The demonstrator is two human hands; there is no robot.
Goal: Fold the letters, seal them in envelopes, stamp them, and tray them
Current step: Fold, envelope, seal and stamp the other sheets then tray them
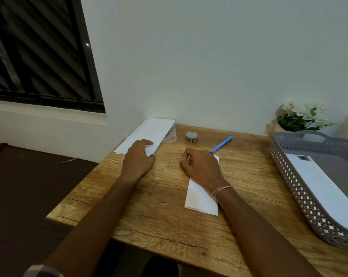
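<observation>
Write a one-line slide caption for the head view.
Left hand pinches the envelope stack, right hand holds a folded letter; one stamped envelope lies in the grey tray.

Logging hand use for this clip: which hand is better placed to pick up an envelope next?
Left, probably. The left hand pinches the near end of the envelope stack, thumb and fingers around it. The right hand is farther away and holds the folded letter.
</observation>
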